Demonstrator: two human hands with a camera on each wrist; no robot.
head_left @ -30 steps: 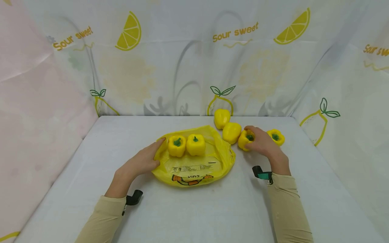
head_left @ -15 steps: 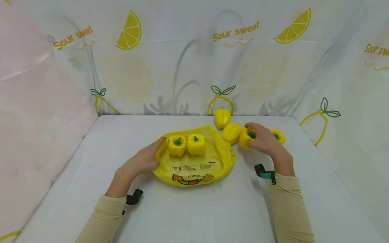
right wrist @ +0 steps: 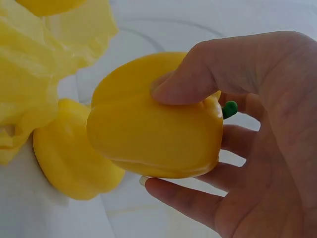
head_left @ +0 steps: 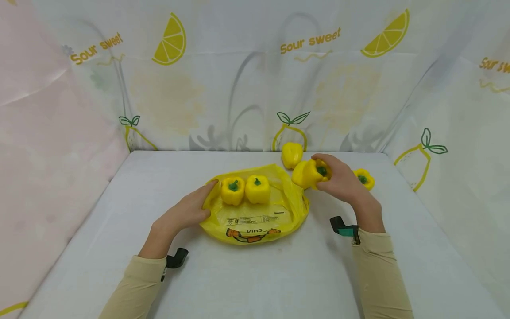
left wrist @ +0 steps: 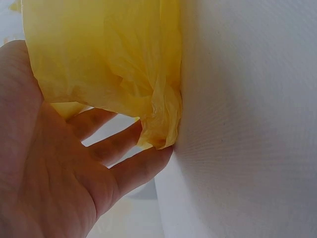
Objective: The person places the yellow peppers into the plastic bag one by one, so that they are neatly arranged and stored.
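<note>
My right hand grips a yellow bell pepper with a green stem, thumb on one side and fingers on the other. In the head view this pepper overlaps another yellow pepper behind it; the right wrist view shows that second pepper lying lower, beside the bag. My left hand holds the left edge of a yellow plastic bag, its fingers around the crumpled rim. Two upright peppers with green stems, a left one and a right one, sit in the spread bag.
Farther back, one yellow pepper lies near the table's rear edge. Another pepper stands to the right, partly hidden by my right hand. The white table is enclosed by printed cloth walls.
My right hand has lifted its pepper off the table and carried it slightly left, in front of the neighbouring pepper. My left hand and the bag have stayed in place.
</note>
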